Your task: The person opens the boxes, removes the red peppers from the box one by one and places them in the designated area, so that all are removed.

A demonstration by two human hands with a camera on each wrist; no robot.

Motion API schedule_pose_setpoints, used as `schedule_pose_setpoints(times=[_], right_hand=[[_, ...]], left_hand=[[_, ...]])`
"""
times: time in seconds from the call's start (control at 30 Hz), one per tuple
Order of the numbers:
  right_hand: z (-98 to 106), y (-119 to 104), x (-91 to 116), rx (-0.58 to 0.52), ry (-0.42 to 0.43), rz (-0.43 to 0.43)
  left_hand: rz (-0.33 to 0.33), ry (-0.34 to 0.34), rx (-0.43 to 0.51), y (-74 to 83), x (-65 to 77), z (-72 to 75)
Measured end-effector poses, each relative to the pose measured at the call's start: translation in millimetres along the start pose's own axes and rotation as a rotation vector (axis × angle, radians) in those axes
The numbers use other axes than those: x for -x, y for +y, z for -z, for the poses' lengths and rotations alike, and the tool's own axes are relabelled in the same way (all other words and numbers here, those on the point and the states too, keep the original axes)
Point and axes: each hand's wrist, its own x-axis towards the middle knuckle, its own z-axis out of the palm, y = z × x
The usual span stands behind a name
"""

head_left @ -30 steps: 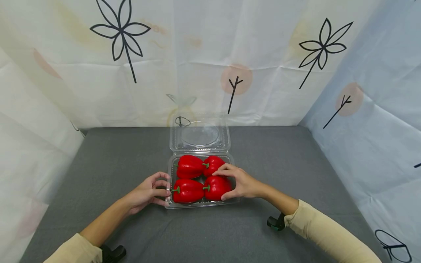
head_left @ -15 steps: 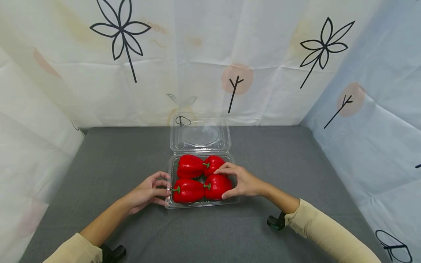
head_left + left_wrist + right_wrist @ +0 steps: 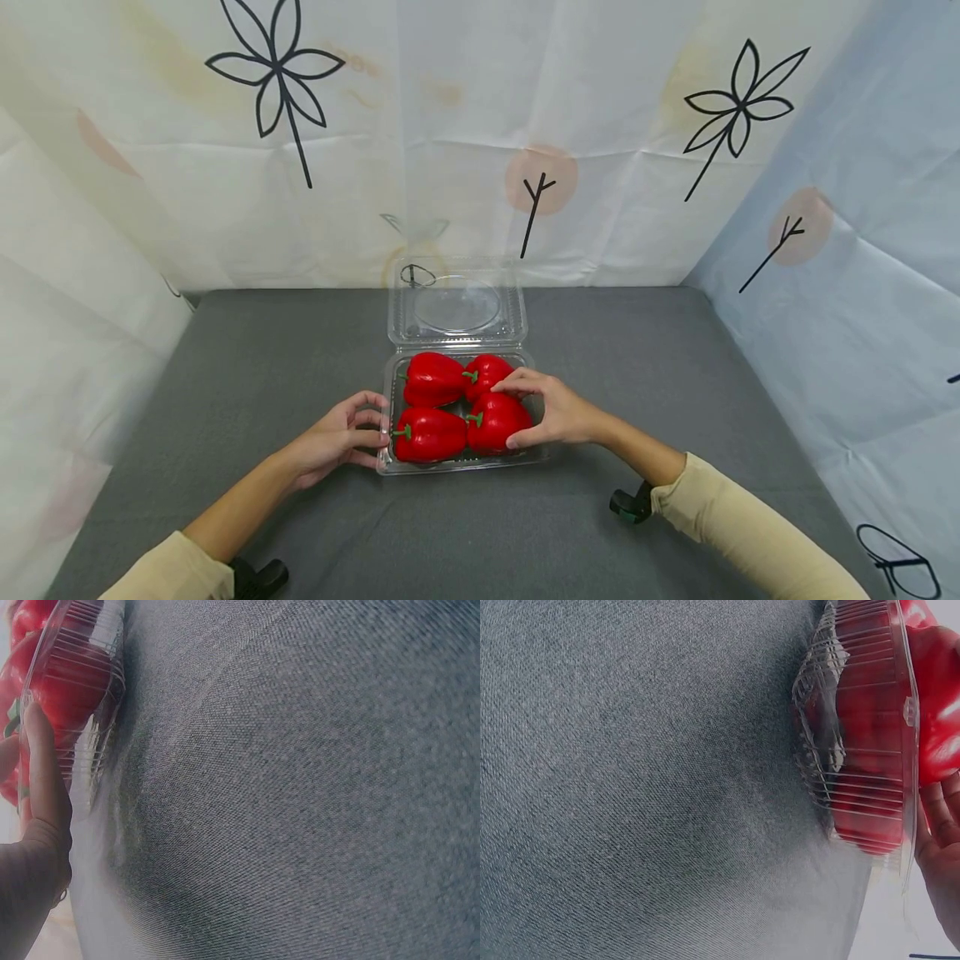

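Note:
Several red bell peppers with green stems sit in a clear plastic clamshell container (image 3: pixel 457 469), among them a front-left pepper (image 3: pixel 429 436). My right hand (image 3: pixel 561 412) grips the front-right bell pepper (image 3: pixel 495 423) between thumb and fingers. In the right wrist view, that bell pepper (image 3: pixel 939 705) stands up past the rim, with fingers (image 3: pixel 941 814) beneath its near side. My left hand (image 3: pixel 341 439) holds the container's left edge by its fingertips. In the left wrist view one finger (image 3: pixel 46 772) lies along the outside of the ribbed wall.
The container's clear lid (image 3: pixel 456 304) is folded back behind it toward the rear curtain (image 3: pixel 450 125). Grey cloth (image 3: pixel 615 350) covers the table. Printed sheets hang at the back and both sides, the right one (image 3: pixel 862 333) bluish.
My right hand and the front-right bell pepper have shifted slightly up and to the right in the head view. The left hand and container stay in place.

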Motion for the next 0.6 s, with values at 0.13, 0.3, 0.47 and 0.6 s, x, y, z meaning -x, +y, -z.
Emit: schedule_pose_setpoints(times=[0.13, 0.3, 0.47, 0.6], right_hand=[[3, -1, 0, -0.031, 0.008, -0.017], [9, -9, 0, -0.048, 0.006, -0.034], [21, -18, 2, 0.005, 0.029, -0.028], [33, -23, 4, 0.038, 0.071, -0.018]], left_hand=[[0.002, 0.005, -0.002, 0.6, 0.6, -0.8], [0.009, 0.016, -0.003, 1.6, 1.1, -2.2], [0.016, 0.023, -0.005, 2.0, 1.9, -2.7], [0.017, 0.022, -0.004, 2.3, 2.4, -2.8]])
